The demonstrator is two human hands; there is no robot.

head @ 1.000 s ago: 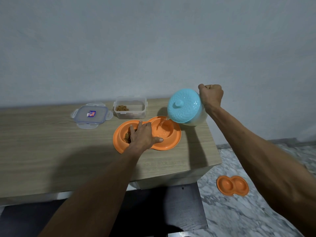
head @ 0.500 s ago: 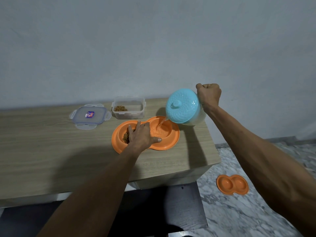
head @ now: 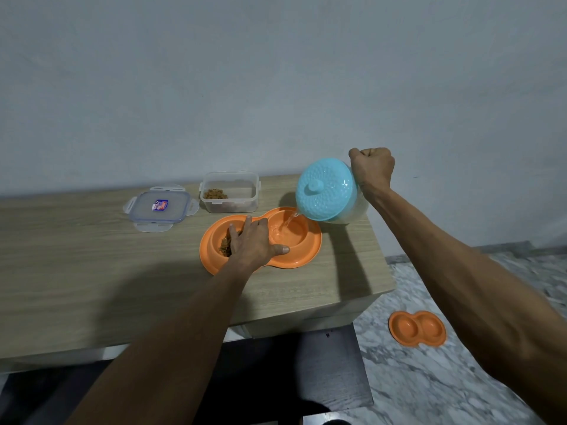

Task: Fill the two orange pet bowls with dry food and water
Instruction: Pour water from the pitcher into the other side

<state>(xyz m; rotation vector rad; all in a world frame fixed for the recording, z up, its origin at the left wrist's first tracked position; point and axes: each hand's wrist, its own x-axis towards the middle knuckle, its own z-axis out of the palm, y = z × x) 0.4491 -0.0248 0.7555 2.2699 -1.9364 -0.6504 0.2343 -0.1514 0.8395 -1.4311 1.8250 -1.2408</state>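
An orange double pet bowl (head: 306,250) lies on the wooden table (head: 92,271). Its left well holds brown dry food (head: 225,244), partly hidden by my left hand (head: 254,240), which rests flat on the middle of the bowl with fingers spread. My right hand (head: 372,167) is closed on the handle of a jug with a blue lid (head: 326,188), tilted steeply over the right well. A thin stream of water (head: 288,222) runs from the jug into that well, which holds some water.
A clear food container (head: 228,191) with a little kibble stands behind the bowl; its lid (head: 159,207) lies to the left. A second orange double bowl (head: 417,328) sits on the marble floor at the right. A dark stool is below the table edge.
The jug stays tilted and water keeps running into the right well. My hands have hardly moved; the view shifted slightly.
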